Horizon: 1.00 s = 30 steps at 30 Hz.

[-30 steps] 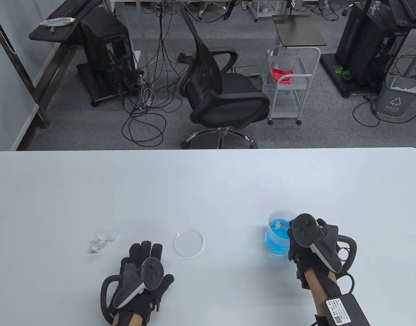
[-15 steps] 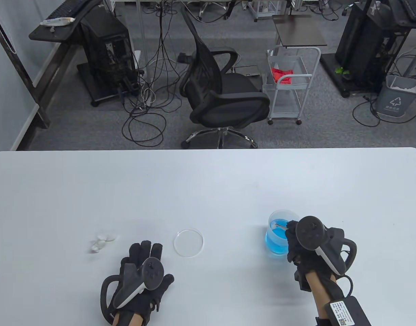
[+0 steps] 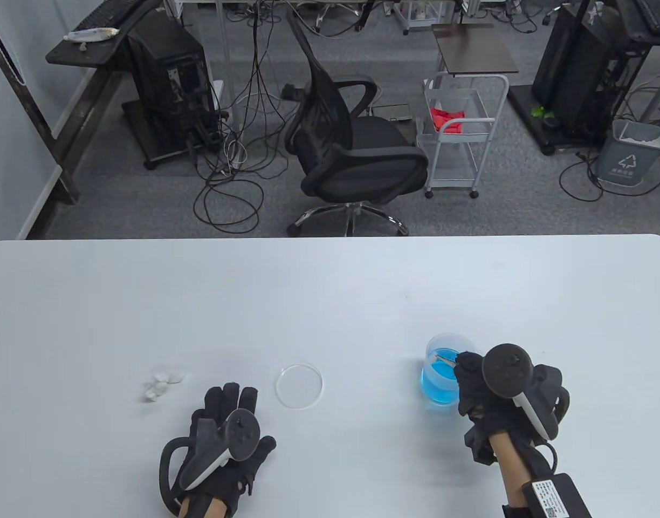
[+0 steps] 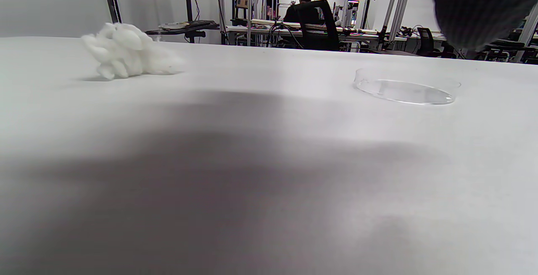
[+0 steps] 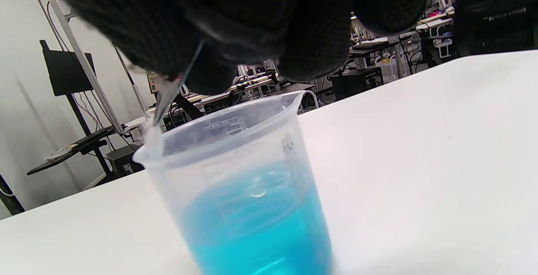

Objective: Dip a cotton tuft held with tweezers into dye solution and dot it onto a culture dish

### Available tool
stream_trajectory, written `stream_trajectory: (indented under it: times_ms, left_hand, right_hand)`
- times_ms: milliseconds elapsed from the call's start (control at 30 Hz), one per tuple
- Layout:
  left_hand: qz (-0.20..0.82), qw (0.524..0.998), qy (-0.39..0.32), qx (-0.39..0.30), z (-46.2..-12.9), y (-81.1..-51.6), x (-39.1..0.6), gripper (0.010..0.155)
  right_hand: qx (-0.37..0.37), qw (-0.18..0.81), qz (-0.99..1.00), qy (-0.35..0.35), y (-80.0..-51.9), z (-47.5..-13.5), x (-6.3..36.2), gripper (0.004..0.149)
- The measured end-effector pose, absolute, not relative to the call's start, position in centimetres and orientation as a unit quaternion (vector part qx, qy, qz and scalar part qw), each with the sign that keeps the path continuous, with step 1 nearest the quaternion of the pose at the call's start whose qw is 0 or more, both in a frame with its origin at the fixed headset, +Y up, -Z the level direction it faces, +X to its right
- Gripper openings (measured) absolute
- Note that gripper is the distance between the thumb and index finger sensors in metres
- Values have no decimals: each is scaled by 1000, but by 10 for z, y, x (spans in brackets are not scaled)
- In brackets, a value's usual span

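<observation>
The tweezers (image 3: 443, 356) are pinched in the right hand (image 3: 478, 388), with their tips reaching into the mouth of the plastic beaker (image 3: 440, 372) of blue dye solution (image 5: 256, 220). In the right wrist view the metal tips (image 5: 170, 92) are seen at the beaker's rim, with a pale cotton tuft (image 5: 152, 134) just inside the wall, above the liquid line; whether the tuft has been wetted cannot be told.

The culture dish (image 3: 300, 385) lies at roughly nine o'clock from the beaker, well apart from it, on the white table (image 3: 330, 291). It is nearer to the left hand (image 3: 225, 431), from which it sits at about one o'clock. The left hand is laid flat on the table, fingers straight, holding nothing. The tweezers' long axis runs from the right hand toward ten o'clock, so the coming move is judged to be a lift clear of the rim followed by a carry leftward across the table to the dish. A drip along that path is a likely risk.

A small heap of spare cotton (image 3: 162, 382) rests at about eleven o'clock from the left hand.

On the beaker wall a graduated scale is moulded, with "500" (image 5: 213, 125) legible near the top. A white label with a QR code (image 3: 545, 493) is fixed on the right forearm unit; its text is too small to read.
</observation>
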<state>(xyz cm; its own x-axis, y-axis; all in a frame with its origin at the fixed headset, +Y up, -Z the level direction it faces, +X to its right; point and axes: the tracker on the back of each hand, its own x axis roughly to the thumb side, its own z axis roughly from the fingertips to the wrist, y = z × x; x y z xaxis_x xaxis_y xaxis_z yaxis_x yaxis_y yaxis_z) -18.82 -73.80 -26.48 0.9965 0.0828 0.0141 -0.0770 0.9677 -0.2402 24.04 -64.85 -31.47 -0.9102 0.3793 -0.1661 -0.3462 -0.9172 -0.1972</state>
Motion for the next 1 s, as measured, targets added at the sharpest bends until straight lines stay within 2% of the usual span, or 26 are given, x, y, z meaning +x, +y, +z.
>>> stream_trajectory:
  times_ms: [400,633,1000]
  left_hand:
    - [40,992,-12,-121,-265,-738,-188,89]
    - [32,991,-11,-127,-264,-738,-187,89]
    - [31,991,-11,-133,-264,-739,-186,90]
  right_hand:
    - [-112,222,966,-74,-656,-315,252,32]
    - [-126,204,965,-110,-651,-312,253,32]
    - [-128,195,964,-128,-648,-310,252,32]
